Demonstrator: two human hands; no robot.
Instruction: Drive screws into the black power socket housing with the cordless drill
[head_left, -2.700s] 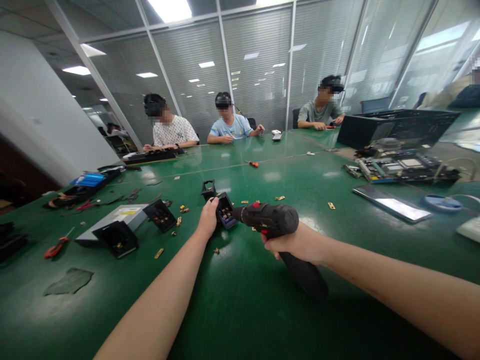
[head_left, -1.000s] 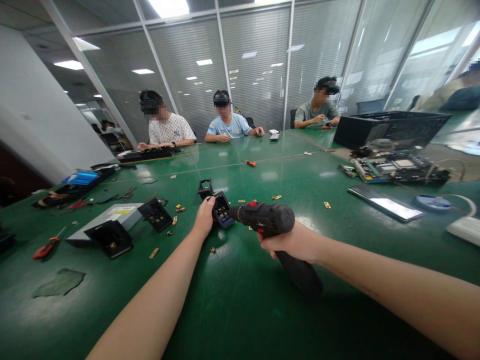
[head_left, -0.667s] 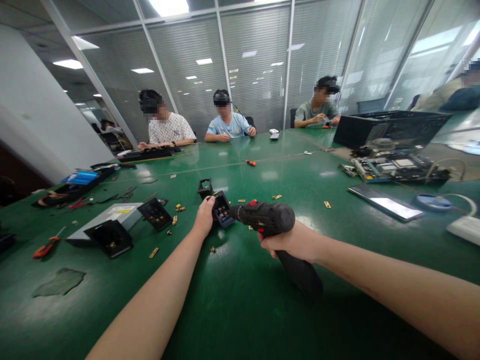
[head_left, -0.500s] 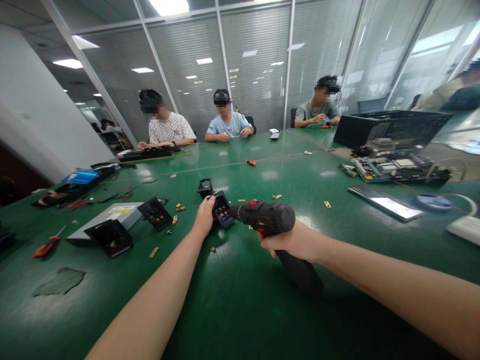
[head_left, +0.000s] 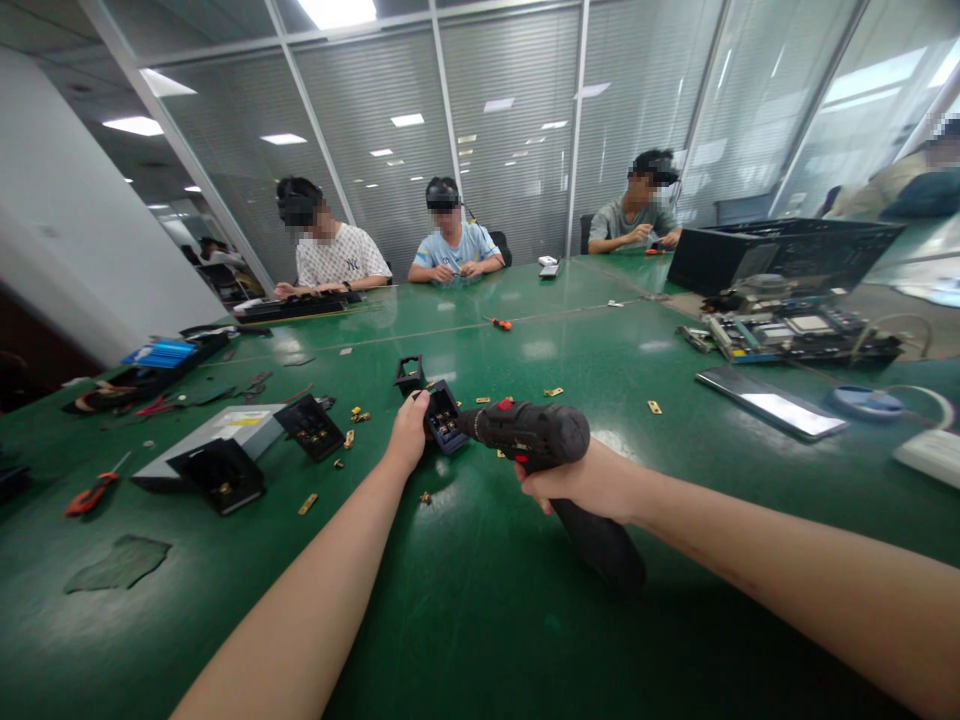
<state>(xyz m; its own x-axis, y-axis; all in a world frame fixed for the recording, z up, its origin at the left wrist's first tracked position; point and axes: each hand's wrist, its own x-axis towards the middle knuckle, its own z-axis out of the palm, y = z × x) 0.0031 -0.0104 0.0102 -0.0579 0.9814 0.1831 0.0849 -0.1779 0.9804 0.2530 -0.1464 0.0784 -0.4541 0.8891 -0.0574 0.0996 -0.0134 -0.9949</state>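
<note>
My left hand (head_left: 409,432) is closed on the left side of a small black box (head_left: 448,440) with brass terminals inside, tilted on the green table. In my right hand (head_left: 581,482) is a black cordless drill (head_left: 536,432) with red buttons, gripped by its handle. Its chuck end points left and reaches the box's right edge; whether the bit touches a screw inside is hidden. Just behind the box stands a black open frame (head_left: 409,373). Brass pieces (head_left: 360,414) lie to the left, and a small brass part (head_left: 425,498) is in front.
On the left are two black panels with brass fittings (head_left: 309,428) (head_left: 217,475), a grey metal case (head_left: 244,425) and an orange screwdriver (head_left: 94,495). A phone (head_left: 772,403) and circuit boards (head_left: 802,335) lie on the right. Several people (head_left: 457,245) sit across the table (head_left: 480,620).
My hands, the box and the drill hold almost the same position. Across the table, the middle person's hands have come closer together.
</note>
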